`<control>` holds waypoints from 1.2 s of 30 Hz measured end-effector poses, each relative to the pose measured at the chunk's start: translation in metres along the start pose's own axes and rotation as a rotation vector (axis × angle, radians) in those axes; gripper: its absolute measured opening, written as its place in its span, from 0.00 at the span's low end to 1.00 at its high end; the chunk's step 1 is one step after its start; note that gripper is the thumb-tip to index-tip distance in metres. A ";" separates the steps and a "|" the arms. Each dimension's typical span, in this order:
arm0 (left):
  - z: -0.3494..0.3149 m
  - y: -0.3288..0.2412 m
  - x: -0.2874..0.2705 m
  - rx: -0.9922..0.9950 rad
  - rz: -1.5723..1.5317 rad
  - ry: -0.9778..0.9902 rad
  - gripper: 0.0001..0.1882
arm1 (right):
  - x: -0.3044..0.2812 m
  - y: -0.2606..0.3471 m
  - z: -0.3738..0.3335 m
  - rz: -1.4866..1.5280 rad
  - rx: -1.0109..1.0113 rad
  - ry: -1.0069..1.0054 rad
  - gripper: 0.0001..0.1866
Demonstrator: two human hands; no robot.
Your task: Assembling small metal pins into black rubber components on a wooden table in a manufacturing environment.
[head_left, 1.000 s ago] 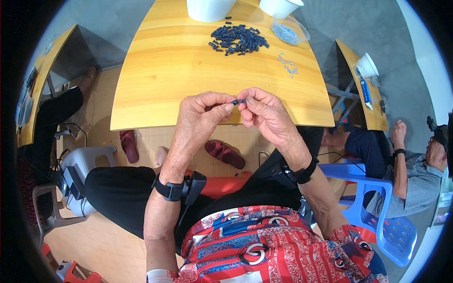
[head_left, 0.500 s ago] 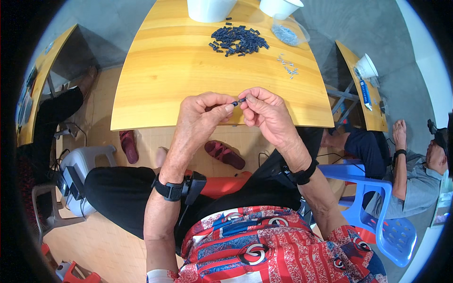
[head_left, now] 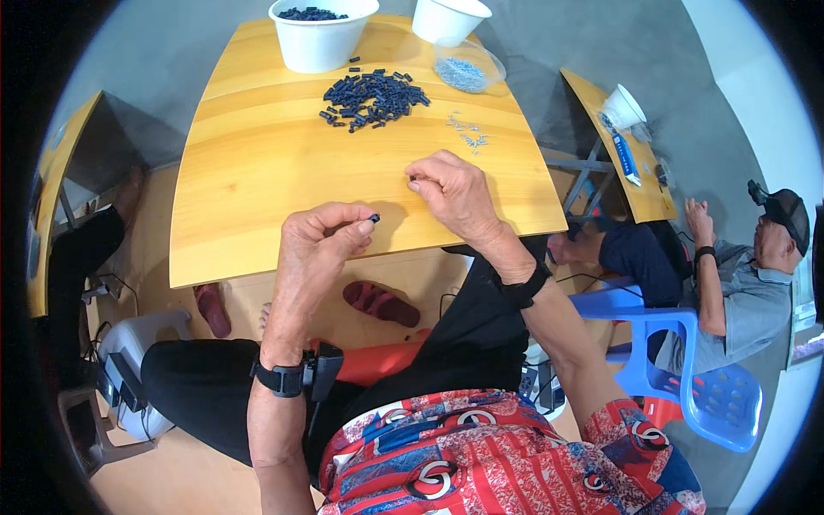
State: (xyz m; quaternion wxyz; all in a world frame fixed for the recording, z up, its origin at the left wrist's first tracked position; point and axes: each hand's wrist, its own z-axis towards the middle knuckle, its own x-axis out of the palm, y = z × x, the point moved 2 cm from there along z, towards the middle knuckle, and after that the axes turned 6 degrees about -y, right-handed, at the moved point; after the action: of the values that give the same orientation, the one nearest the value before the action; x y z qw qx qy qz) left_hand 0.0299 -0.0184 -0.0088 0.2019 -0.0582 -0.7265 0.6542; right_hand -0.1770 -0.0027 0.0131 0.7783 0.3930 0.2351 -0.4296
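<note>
Between the thumb and fingertips of my left hand (head_left: 324, 243) is a small black cylindrical piece (head_left: 375, 218), just over the table's near edge. My right hand (head_left: 452, 190) is above the tabletop, farther forward and to the right. Its fingers are pinched on a tiny dark piece (head_left: 413, 178), too small to name. Ahead lies a loose pile of black cylindrical pieces (head_left: 375, 99). Several small silvery pins (head_left: 468, 133) are scattered to the right of the pile, beyond my right hand.
A white tub (head_left: 319, 45) with black pieces stands behind the pile. Another white tub (head_left: 446, 19) and a clear dish (head_left: 468, 69) of silvery pins are at the back right of the wooden table (head_left: 249, 197). A person (head_left: 738, 283) sits at the right near a blue stool (head_left: 665, 343).
My hands, which were together at the small pieces, have come apart. The right one has moved forward. The whole view has shifted, bringing the black pieces in the left tub into sight.
</note>
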 end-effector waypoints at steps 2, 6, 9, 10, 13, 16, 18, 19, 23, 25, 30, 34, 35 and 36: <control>0.000 0.001 0.000 0.005 0.019 -0.004 0.06 | -0.005 -0.006 0.001 0.065 0.032 -0.020 0.05; 0.001 0.000 0.000 0.016 0.048 -0.001 0.07 | -0.034 -0.052 0.003 0.057 0.159 -0.149 0.07; 0.001 0.000 0.000 0.011 0.059 -0.001 0.07 | -0.048 -0.075 0.004 0.017 0.235 -0.171 0.07; 0.001 0.000 0.000 0.007 0.059 0.000 0.07 | -0.050 -0.080 0.004 -0.024 0.279 -0.131 0.07; 0.001 0.000 0.000 0.005 0.063 0.002 0.06 | -0.052 -0.085 0.005 -0.105 0.165 -0.067 0.07; 0.000 -0.001 0.000 0.008 0.064 0.001 0.06 | -0.052 -0.085 0.007 -0.127 0.146 -0.010 0.06; -0.001 -0.003 0.000 0.006 0.060 -0.001 0.06 | -0.050 -0.090 0.008 -0.150 0.090 0.003 0.06; -0.001 -0.004 0.001 0.002 0.064 -0.002 0.06 | -0.049 -0.092 0.008 -0.175 0.034 0.016 0.05; -0.001 -0.005 0.001 -0.018 0.038 0.006 0.06 | -0.044 -0.086 0.004 -0.281 0.046 0.063 0.05; -0.001 -0.006 0.002 -0.020 0.019 0.014 0.06 | -0.045 -0.071 0.002 -0.113 0.016 0.010 0.04; -0.003 -0.008 0.000 -0.055 -0.056 0.045 0.06 | -0.041 0.007 0.003 0.670 0.616 0.141 0.05; -0.003 -0.005 0.003 -0.083 -0.163 0.090 0.06 | -0.026 0.044 0.002 0.831 0.588 0.159 0.07; -0.004 -0.005 0.003 -0.083 -0.178 0.101 0.06 | -0.025 0.047 0.001 0.832 0.585 0.162 0.07; -0.005 -0.006 0.002 -0.082 -0.179 0.099 0.06 | -0.023 0.050 -0.001 0.846 0.599 0.196 0.08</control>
State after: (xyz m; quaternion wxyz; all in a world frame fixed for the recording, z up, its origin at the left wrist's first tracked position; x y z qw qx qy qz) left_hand 0.0305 -0.0140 -0.0020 0.2926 -0.0332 -0.7443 0.5995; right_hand -0.1466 0.0254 0.0496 0.7116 0.6970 -0.0056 -0.0877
